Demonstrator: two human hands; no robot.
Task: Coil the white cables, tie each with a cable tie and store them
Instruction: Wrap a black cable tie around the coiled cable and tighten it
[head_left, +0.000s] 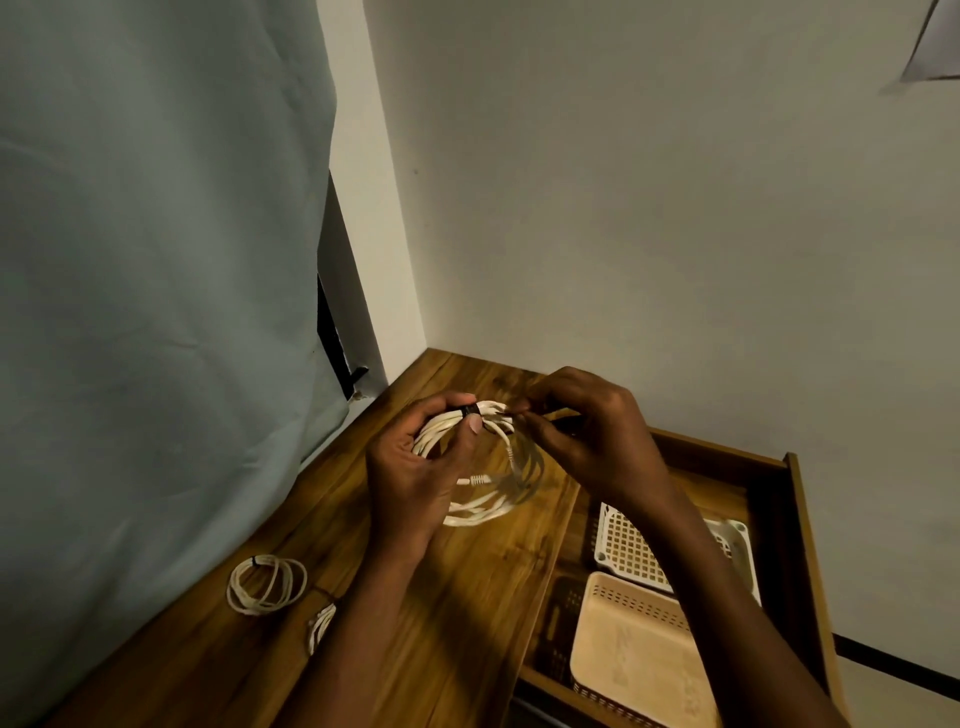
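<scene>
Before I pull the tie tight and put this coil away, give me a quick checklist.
1. Left hand grips the coil at the tie: ok.
2. Black cable tie wrapped round the strands: ok.
3. Right hand pinches the tie's tail: ok.
4. Tie locked: cannot tell.
5. Drawer open, beige basket reachable: ok.
6. Earlier tied coil stored: not ok, it lies on the table.

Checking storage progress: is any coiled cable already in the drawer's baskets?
No: the beige basket and white basket show no cable; one coil lies on the table, another is in the hands.
</scene>
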